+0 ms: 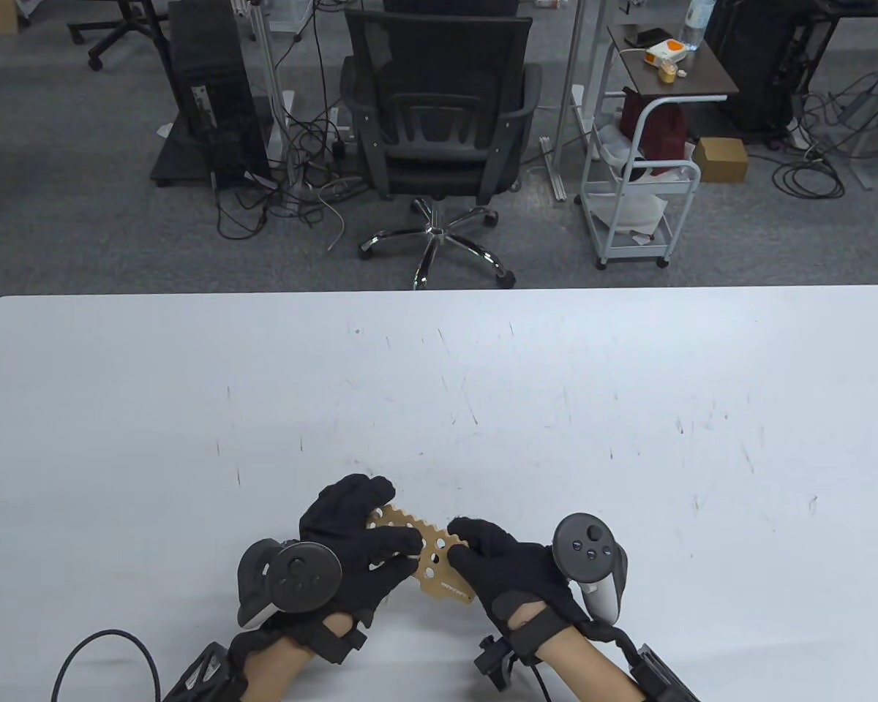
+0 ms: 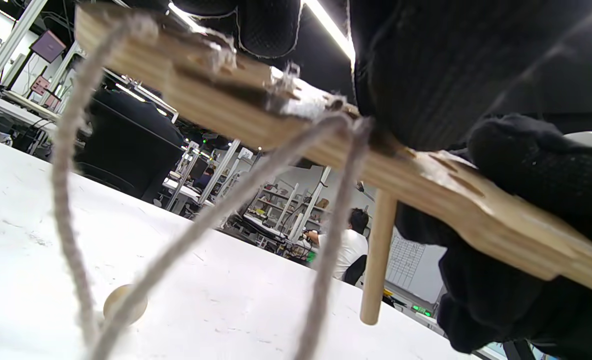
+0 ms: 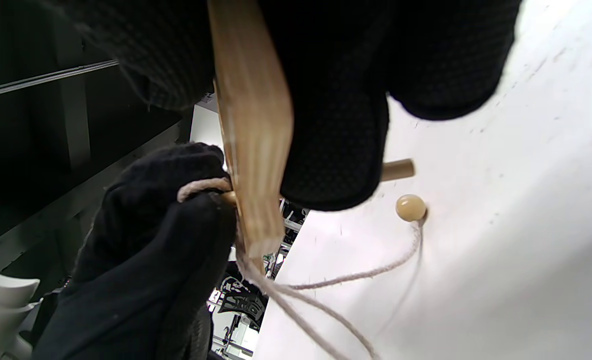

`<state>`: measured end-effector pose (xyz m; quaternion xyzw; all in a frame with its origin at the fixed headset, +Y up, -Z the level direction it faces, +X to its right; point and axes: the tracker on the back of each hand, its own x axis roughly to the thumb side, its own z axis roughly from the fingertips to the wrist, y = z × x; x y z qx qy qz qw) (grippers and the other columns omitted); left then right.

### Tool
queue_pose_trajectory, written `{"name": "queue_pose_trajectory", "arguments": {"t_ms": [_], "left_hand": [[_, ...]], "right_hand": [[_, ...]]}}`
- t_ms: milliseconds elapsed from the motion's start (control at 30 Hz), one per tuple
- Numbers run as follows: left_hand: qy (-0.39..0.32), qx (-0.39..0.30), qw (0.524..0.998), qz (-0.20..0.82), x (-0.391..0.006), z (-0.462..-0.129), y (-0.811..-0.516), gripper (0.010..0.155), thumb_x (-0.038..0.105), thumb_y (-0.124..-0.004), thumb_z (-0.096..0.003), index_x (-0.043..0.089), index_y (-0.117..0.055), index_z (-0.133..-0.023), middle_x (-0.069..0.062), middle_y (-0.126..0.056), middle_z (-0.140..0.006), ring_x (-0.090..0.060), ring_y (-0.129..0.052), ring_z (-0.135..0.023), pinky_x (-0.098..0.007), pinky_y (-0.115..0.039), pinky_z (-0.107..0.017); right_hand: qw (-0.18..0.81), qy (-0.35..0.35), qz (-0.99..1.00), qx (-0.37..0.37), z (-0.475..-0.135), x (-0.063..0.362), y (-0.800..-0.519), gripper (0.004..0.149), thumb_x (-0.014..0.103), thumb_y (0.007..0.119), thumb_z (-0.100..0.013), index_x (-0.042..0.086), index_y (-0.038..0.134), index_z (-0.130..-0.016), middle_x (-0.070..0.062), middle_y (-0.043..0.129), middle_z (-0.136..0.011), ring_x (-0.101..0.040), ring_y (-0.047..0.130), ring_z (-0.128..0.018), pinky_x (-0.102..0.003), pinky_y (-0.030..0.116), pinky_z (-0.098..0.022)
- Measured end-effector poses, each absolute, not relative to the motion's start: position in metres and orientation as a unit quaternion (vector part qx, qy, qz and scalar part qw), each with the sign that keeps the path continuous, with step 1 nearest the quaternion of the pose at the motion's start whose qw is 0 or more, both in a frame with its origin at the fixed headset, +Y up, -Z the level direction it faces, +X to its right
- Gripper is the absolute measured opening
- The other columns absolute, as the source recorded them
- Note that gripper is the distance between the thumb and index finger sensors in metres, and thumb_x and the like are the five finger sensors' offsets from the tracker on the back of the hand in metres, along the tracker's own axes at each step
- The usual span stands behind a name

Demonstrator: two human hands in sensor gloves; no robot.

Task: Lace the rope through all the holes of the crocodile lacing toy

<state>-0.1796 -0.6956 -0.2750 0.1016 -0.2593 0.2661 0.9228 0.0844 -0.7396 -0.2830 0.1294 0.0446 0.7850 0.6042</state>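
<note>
The crocodile board (image 1: 430,550), tan plywood with round holes, is held above the table near its front edge. My left hand (image 1: 402,545) pinches the top end of the wooden needle at a hole, its other fingers over the board's far end. The needle (image 2: 377,260) pokes down through the board, its tip (image 3: 398,170) clear of the table. My right hand (image 1: 464,537) grips the board's near-right edge, thumb and fingers (image 3: 336,140) on either face. Grey rope (image 2: 216,215) hangs in loops under the board to a round bead (image 3: 410,207) on the table.
The white table (image 1: 629,439) stretches far and to both sides of the hands. A black cable (image 1: 102,651) loops at the front left. An office chair (image 1: 439,117) and a cart (image 1: 644,168) stand on the floor beyond the far edge.
</note>
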Motion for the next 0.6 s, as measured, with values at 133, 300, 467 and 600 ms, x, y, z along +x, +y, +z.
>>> {"name": "queue_pose_trajectory", "arguments": {"t_ms": [133, 300, 467, 600], "left_hand": [[-0.257, 0.100, 0.922, 0.272, -0.180, -0.275, -0.696, 0.045, 0.047, -0.100, -0.0362, 0.050, -0.088, -0.079, -0.003, -0.051, -0.115, -0.037, -0.039, -0.107, -0.059, -0.033, -0.078], [-0.253, 0.102, 0.918, 0.288, -0.185, -0.276, -0.694, 0.051, 0.048, -0.100, -0.0354, 0.050, -0.084, -0.084, -0.003, -0.049, -0.115, -0.037, -0.038, -0.108, -0.060, -0.032, -0.078], [-0.239, 0.121, 0.915, 0.302, -0.192, -0.276, -0.689, 0.051, 0.049, -0.098, -0.0362, 0.049, -0.084, -0.085, -0.004, -0.051, -0.115, -0.037, -0.040, -0.107, -0.060, -0.032, -0.078], [-0.213, 0.141, 0.913, 0.318, -0.204, -0.278, -0.683, 0.050, 0.049, -0.096, -0.0380, 0.049, -0.083, -0.087, -0.005, -0.053, -0.114, -0.037, -0.042, -0.107, -0.060, -0.034, -0.078]], "right_hand": [[0.604, 0.046, 0.785, 0.130, -0.283, 0.084, -0.740, 0.053, 0.034, 0.083, -0.045, 0.003, 0.073, -0.087, -0.011, 0.101, -0.068, -0.026, 0.108, -0.044, -0.046, 0.083, -0.039], [0.609, 0.047, 0.781, 0.127, -0.282, 0.085, -0.739, 0.052, 0.034, 0.083, -0.045, 0.004, 0.074, -0.087, -0.011, 0.101, -0.069, -0.026, 0.108, -0.044, -0.046, 0.083, -0.039], [0.613, 0.047, 0.779, 0.120, -0.283, 0.087, -0.740, 0.052, 0.034, 0.082, -0.045, 0.004, 0.073, -0.087, -0.011, 0.101, -0.069, -0.026, 0.108, -0.044, -0.046, 0.082, -0.039], [0.619, 0.042, 0.776, 0.115, -0.285, 0.091, -0.738, 0.052, 0.034, 0.082, -0.045, 0.004, 0.074, -0.087, -0.011, 0.101, -0.069, -0.026, 0.108, -0.044, -0.046, 0.082, -0.039]]}}
